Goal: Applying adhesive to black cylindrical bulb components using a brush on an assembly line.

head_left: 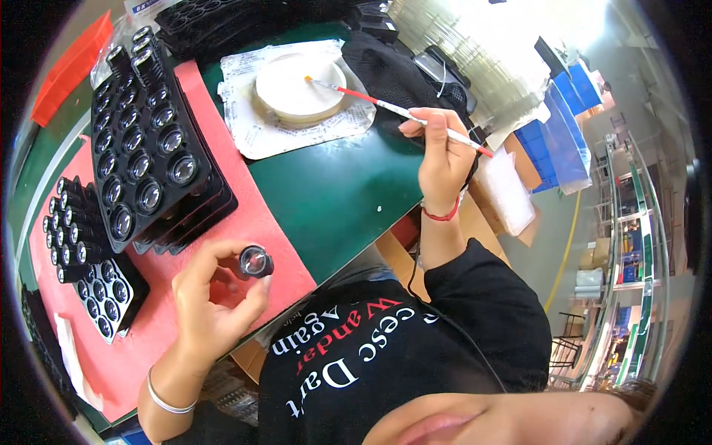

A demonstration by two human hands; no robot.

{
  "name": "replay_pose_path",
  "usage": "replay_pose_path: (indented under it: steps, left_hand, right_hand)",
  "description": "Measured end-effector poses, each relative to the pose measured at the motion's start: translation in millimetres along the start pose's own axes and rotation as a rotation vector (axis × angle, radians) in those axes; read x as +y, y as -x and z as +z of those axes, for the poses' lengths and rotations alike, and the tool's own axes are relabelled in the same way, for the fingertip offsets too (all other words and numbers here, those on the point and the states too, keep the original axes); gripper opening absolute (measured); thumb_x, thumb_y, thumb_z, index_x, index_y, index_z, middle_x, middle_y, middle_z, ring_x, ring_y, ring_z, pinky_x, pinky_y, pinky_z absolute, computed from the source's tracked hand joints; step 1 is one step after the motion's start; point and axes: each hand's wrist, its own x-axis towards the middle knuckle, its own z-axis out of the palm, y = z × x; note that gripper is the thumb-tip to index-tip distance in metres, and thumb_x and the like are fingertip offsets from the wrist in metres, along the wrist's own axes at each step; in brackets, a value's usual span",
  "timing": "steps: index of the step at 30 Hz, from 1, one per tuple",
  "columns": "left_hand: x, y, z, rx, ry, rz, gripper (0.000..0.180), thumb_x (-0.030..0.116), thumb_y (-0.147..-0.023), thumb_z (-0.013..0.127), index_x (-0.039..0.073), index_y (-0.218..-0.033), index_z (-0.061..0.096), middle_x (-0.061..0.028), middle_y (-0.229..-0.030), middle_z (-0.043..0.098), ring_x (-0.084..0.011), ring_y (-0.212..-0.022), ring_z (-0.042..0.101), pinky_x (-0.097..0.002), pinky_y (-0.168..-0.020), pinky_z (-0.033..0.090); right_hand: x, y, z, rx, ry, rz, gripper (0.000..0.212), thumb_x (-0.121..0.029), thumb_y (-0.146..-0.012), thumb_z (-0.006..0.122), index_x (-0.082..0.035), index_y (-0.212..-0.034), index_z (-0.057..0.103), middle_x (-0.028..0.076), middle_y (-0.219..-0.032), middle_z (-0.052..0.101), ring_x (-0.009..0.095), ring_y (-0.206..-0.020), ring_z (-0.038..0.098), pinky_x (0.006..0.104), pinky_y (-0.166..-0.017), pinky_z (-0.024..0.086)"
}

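My left hand (211, 297) holds a small black lens barrel (255, 262) with a glass front between thumb and fingers, above the red mat (278, 256). My right hand (443, 152) grips a thin brush with a red and white handle (393, 108). Its tip rests on a round white dish (300, 87) lying on a white sheet (256, 137) at the back of the green table (341, 189). Black trays (144, 159) filled with several similar lenses lie to the left of the lens barrel.
A smaller black tray of lenses (107, 293) and a row of loose barrels (70, 230) lie on the mat at the left. Empty black trays (222, 22) are stacked at the back. Blue crates (567, 126) and metal shelving (630, 245) stand to the right.
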Motion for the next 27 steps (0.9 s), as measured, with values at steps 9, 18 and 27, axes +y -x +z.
replay_pose_path:
  steps: [9, 18, 27]
  left_hand:
    - [3.7, -2.0, -6.6, -0.003, 0.387, -0.326, 0.024, 0.004, -0.074, 0.066, 0.0, -0.095, 0.055, -0.0015, -0.082, 0.059, -0.0043, -0.07, 0.053, -0.0159, -0.057, 0.042]
    - [-3.2, -3.3, -8.7, 0.038, 0.465, -0.39, 0.022, 0.006, -0.074, 0.067, -0.001, -0.091, 0.056, -0.0031, -0.082, 0.059, -0.0034, -0.068, 0.053, -0.0155, -0.057, 0.042]
    - [-2.2, -4.2, -7.8, 0.033, 0.457, -0.378, 0.022, 0.008, -0.075, 0.068, -0.001, -0.09, 0.055, -0.0018, -0.079, 0.057, -0.001, -0.062, 0.05, -0.0139, -0.053, 0.04]
  right_hand:
    - [11.7, 21.3, -6.4, 0.291, -0.7, 0.06, 0.03, -0.03, -0.091, 0.045, -0.003, -0.084, 0.056, 0.006, -0.066, 0.052, 0.012, -0.058, 0.045, 0.0246, -0.056, 0.035]
    - [11.4, 46.1, -2.9, -0.059, -0.966, -0.03, 0.035, -0.037, -0.093, 0.037, -0.006, -0.08, 0.045, 0.005, -0.054, 0.042, 0.012, -0.048, 0.035, 0.0252, -0.047, 0.027]
    - [12.6, 46.9, -1.3, -0.143, -0.873, -0.101, 0.035, -0.036, -0.093, 0.036, -0.005, -0.08, 0.046, 0.007, -0.052, 0.045, 0.013, -0.043, 0.038, 0.0252, -0.043, 0.028]
